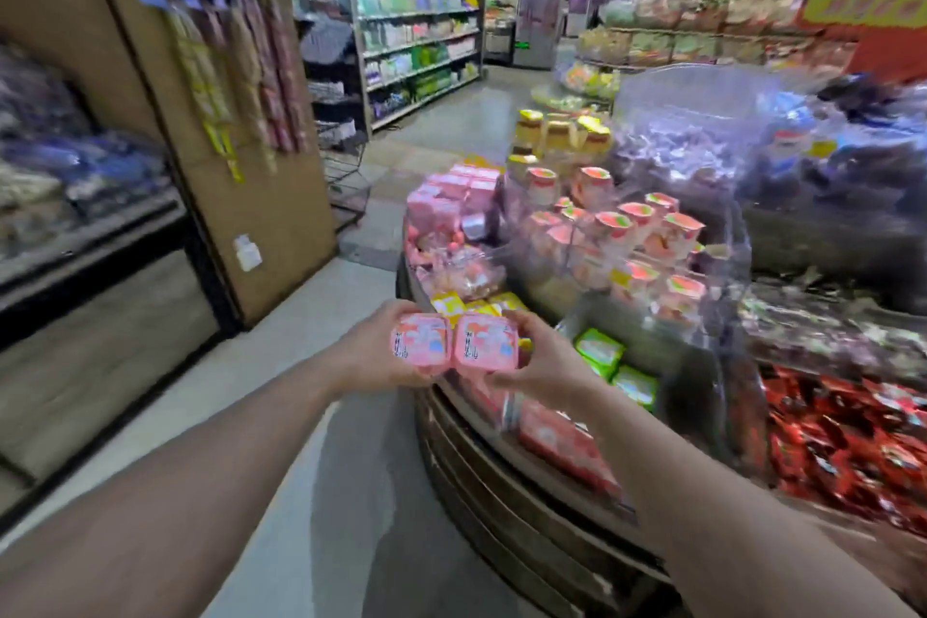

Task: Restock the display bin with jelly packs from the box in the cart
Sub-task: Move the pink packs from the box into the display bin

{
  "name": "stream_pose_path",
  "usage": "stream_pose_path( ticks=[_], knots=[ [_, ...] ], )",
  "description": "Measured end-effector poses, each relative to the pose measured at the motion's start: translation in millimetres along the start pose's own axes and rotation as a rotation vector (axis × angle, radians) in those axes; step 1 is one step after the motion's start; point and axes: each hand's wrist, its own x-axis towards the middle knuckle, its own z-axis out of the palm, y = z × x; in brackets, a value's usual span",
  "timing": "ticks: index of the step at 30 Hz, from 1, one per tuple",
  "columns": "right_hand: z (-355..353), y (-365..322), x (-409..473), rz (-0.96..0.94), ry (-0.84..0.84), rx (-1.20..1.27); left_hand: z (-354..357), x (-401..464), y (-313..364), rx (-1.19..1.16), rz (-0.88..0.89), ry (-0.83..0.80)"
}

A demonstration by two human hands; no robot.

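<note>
Left hand (373, 356) grips one pink jelly pack (420, 341), right hand (544, 359) grips another (485, 341); the packs touch, held above the round display bin's near rim (501, 482). Loose holds could drop either pack outside the rim.

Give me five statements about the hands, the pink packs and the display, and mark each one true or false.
1. Each hand holds a pink pack. True: the left hand grips the left pack and the right hand grips the right pack.
2. The two packs are held side by side. True.
3. The packs already lie in the display bin. False: they are held in the air near its edge.
4. The green packs are left of the hands. False: they lie to the right.
5. The red bags fill the left shelf. False: they are at the far right.
</note>
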Motion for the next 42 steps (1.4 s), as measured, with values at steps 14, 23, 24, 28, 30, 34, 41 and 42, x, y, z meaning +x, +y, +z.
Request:
stream_pose_path(
  ticks=[14,23,24,28,30,34,41,42],
  knots=[
    [106,-71,286,-0.031,0.008,0.045,-178,205,-123,-0.144,-0.079,0.116],
    [111,-72,499,0.054,0.005,0.124,-257,406,-160,-0.16,-0.124,0.054],
    [109,-73,516,0.066,0.022,0.093,-264,426,-163,-0.159,-0.126,0.037],
    [96,-66,578,0.103,0.099,0.022,-280,515,-173,-0.152,-0.096,-0.04],
    [94,-59,606,0.149,0.158,0.012,-280,566,-179,-0.139,-0.056,-0.097],
    [99,-46,647,0.278,0.323,-0.032,-274,659,-191,-0.108,0.029,-0.276],
    [139,-48,690,0.584,0.712,0.018,-276,776,-203,0.001,0.184,-0.609],
    [145,-50,695,0.614,0.757,0.046,-276,786,-202,0.012,0.196,-0.652]
  ],
)
